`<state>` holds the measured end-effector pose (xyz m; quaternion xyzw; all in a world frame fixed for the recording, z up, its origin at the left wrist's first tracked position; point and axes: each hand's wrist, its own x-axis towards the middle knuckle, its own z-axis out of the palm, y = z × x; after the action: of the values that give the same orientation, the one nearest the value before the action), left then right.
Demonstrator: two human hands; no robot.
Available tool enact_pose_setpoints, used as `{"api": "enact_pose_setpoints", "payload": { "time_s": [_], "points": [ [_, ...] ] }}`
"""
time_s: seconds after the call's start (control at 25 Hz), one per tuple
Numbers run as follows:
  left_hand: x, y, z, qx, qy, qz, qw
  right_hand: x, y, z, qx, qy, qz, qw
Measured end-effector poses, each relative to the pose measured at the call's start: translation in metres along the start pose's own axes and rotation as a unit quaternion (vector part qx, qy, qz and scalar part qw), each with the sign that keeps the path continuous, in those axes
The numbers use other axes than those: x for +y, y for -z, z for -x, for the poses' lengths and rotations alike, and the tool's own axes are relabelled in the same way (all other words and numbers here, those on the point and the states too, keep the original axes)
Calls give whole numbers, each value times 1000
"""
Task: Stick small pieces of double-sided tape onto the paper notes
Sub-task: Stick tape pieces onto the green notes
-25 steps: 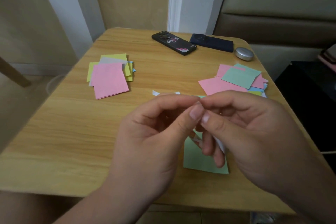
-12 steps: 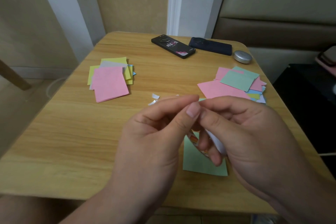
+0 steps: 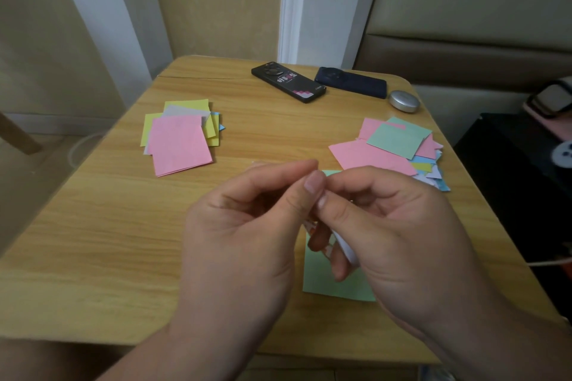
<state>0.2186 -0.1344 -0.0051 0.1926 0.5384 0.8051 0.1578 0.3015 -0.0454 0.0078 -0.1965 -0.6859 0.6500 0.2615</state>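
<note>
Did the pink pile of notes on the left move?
No. The pink pile sits in the same spot left of the black phone as before; only the camera shifted.

At the light wooden table's [image 3: 93, 241] far edge lie a black rectangular phone [image 3: 288, 82], a dark-blue phone [image 3: 351, 82] and a silvery oval case [image 3: 404, 101], perhaps for earbuds.

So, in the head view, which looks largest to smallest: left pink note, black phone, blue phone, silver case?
1. pink note
2. black phone and blue phone, about alike
3. silver case
</note>
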Motion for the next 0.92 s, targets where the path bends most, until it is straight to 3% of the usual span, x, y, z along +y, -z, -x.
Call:
{"api": "enact_pose_setpoints", "payload": {
  "time_s": [0.12, 0.24, 0.48, 0.64, 0.72, 0.84, 0.92],
  "points": [
    [-1, -1, -6, 17, 59, 62, 996, 5, -1, -3, 49, 139, 165, 975],
    [0, -1, -11, 26, 102, 123, 987, 1, -3, -8, 56, 278, 362, 888],
    [-2, -1, -13, 41, 134, 140, 980, 3, 1, -9, 37, 346, 497, 795],
    [1, 28, -50, 129, 132, 161, 970, -11, 2, 10, 1, 331, 525, 784],
    [10, 43, -57, 103, 90, 150, 979, -18, 22, 4, 5, 319, 512, 797],
    [16, 44, -35, 21, 100, 108, 989, -20, 57, -20, 44, 152, 501, 851],
    [9, 42, -21, 5, 130, 88, 988, -12, 74, -21, 44, 50, 518, 853]
  ]
}}
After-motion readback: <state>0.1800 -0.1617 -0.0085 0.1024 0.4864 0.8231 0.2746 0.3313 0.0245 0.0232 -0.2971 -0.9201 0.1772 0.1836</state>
